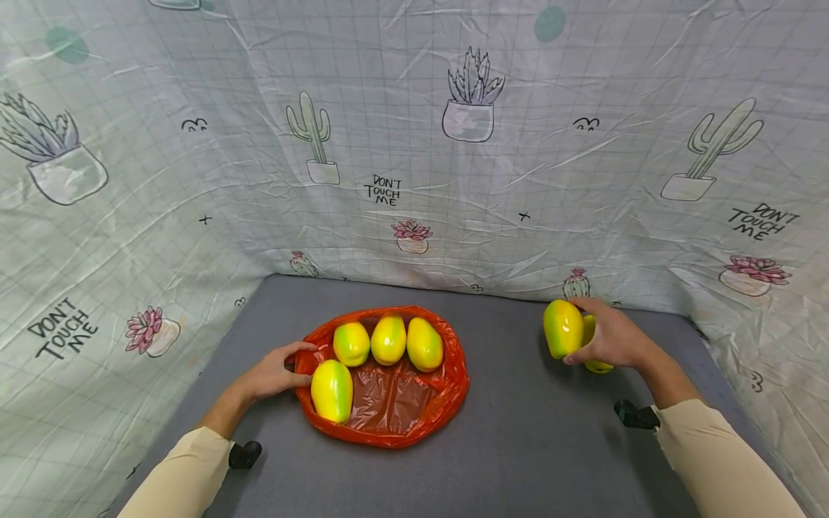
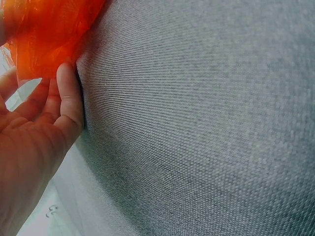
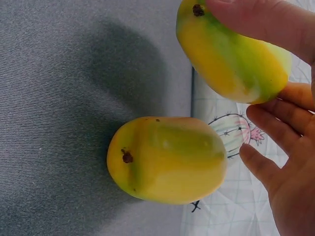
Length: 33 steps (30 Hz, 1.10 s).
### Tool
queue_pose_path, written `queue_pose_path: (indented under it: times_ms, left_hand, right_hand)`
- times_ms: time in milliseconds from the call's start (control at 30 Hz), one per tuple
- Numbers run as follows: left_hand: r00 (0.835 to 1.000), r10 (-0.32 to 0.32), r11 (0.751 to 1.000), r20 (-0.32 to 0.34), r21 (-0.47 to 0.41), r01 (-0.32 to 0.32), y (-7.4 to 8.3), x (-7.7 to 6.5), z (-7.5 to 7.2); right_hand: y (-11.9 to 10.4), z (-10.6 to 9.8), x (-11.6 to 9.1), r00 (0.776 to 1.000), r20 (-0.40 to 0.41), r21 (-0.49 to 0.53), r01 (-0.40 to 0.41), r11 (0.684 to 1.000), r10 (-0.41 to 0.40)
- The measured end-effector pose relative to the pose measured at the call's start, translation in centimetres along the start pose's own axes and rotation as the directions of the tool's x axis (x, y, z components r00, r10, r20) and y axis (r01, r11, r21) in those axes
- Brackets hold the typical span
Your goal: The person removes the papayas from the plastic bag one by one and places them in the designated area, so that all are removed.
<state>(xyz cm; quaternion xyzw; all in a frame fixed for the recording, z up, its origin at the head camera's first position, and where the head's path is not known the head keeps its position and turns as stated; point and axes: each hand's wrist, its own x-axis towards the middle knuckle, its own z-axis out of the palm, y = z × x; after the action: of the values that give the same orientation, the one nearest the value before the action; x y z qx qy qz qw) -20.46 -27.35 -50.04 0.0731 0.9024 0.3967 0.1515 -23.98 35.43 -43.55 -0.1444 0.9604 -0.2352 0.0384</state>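
Left hand (image 1: 275,372) is pinching the left rim of a red bag (image 1: 391,440), thumb and fingers closing on the plastic. The bag is sitting left of centre with its mouth spread wide; the grip is probably steadying the thin plastic and holding that side open. The rolled edge seems to be helping, as the far and right sides are standing up with no hand on them.

Four mangoes are resting inside: three lining up along the far side (left one (image 1: 352,344), middle one (image 1: 388,339), right one (image 1: 424,344)), and a near-left mango (image 1: 332,392) leaning close by the left fingers. This is leaving the near-right floor of the bag bare.

Right hand (image 1: 612,337) is gripping a held mango (image 1: 563,329) well to the right of the bag, thumb on the near side, fingertips on the far side, probably because that grip is spanning the rounded body securely. Its shadow is falling apart from it, so it is hanging above the table. A loose mango (image 3: 167,160) is lying just beneath and beside it.

Grey table (image 1: 505,417) is showing a fine woven texture. Creased pale cloth (image 1: 421,144) is hanging behind and on both sides, bearing potted cacti, faint grid lines and "DON'T TOUCH ME".
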Motion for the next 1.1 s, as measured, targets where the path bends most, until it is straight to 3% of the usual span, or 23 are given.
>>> queue_pose_path:
  times_ms: [267,1100]
  left_hand:
    - [1.000,0.021,1.000,-0.011,0.012,-0.021,-0.1,0.0,0.0]
    - [0.999,-0.034,0.999,-0.010,-0.001,0.034,0.3,-0.1,0.2]
  right_hand:
    - [0.3,0.3,0.1,1.000,0.019,-0.026,-0.005,1.000,0.005]
    - [0.9,1.2,0.7,0.998,0.063,-0.060,0.032,0.998,-0.028]
